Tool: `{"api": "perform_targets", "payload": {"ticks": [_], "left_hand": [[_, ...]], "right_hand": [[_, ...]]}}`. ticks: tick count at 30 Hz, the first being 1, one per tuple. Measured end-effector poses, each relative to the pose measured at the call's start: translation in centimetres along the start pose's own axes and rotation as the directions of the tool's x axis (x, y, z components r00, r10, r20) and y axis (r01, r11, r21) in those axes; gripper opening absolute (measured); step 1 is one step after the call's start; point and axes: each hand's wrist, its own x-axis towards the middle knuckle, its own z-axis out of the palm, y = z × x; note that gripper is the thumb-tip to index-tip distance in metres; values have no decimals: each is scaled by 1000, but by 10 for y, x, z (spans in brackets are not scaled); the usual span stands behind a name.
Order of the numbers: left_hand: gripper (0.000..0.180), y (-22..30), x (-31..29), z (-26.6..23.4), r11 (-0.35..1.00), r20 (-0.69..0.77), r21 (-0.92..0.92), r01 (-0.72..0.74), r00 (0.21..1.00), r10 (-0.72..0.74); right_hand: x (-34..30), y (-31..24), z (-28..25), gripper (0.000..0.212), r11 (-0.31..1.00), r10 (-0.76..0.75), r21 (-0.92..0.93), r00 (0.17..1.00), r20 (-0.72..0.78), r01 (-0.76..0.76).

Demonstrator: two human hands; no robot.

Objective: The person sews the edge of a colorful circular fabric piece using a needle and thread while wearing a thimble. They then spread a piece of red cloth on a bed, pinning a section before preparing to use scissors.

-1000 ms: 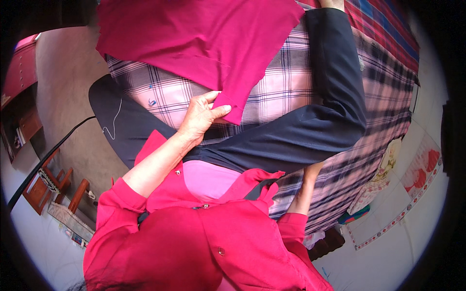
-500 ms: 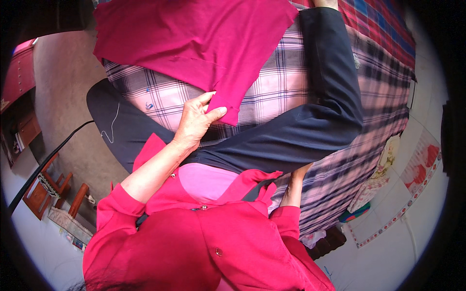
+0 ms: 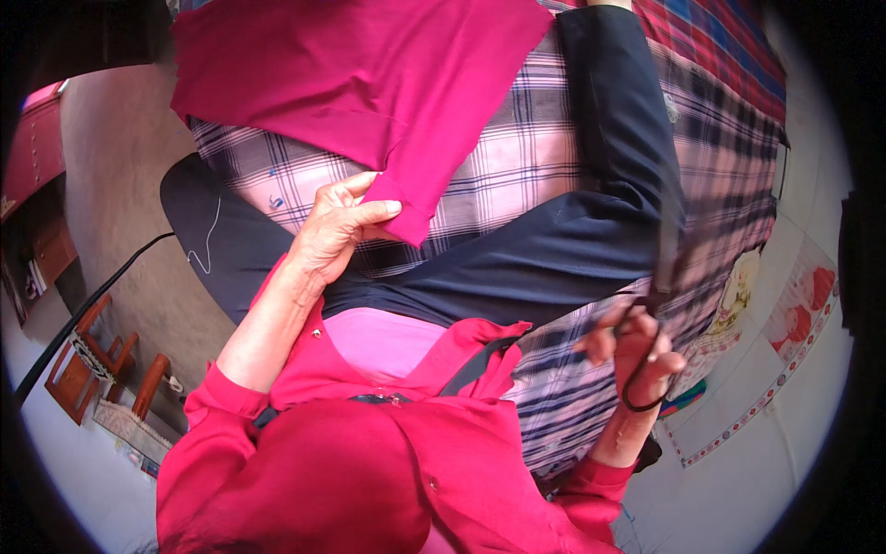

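Observation:
A magenta piece of cloth (image 3: 369,83) lies over a plaid sheet (image 3: 517,175). My left hand (image 3: 337,231) pinches the lower corner of this magenta cloth between thumb and fingers. A dark navy garment (image 3: 572,240) runs across the plaid sheet below and to the right of it. My right hand (image 3: 637,355) holds black scissors (image 3: 660,277) by the handle loops, blades pointing up along the navy garment's right side. My red sleeves come in from the lower edge.
The plaid sheet covers a bed that reaches the right rim. A patterned mat (image 3: 784,323) lies on the floor at right. At left are a wooden chair (image 3: 88,360), a dark cable (image 3: 92,305) and a reddish cabinet (image 3: 32,148).
My right hand has risen from behind my body into view, holding the scissors. My left hand keeps its grip on the magenta cloth's corner and has barely shifted.

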Motion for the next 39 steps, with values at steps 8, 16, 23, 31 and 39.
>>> {"api": "perform_targets", "payload": {"ticks": [8,16,23,31,39], "left_hand": [[42,7,-3,-2,995,28,-103,17,1000,-14],[40,13,-7,-7,983,69,-177,52,997,-40],[46,7,-7,-16,998,13,-50,37,999,-37],[43,18,-18,-10,1000,68,-17,-14,998,15],[44,15,-22,-17,999,41,-30,-32,999,33]], "right_hand": [[49,-5,37,62,870,474,-359,771,426,-337],[77,1,55,57,843,516,-418,732,445,-340],[92,-2,61,51,813,491,-529,777,394,-245],[114,-12,69,50,727,544,-652,761,355,-216],[132,-21,76,50,700,581,-685,720,380,-203]]}}
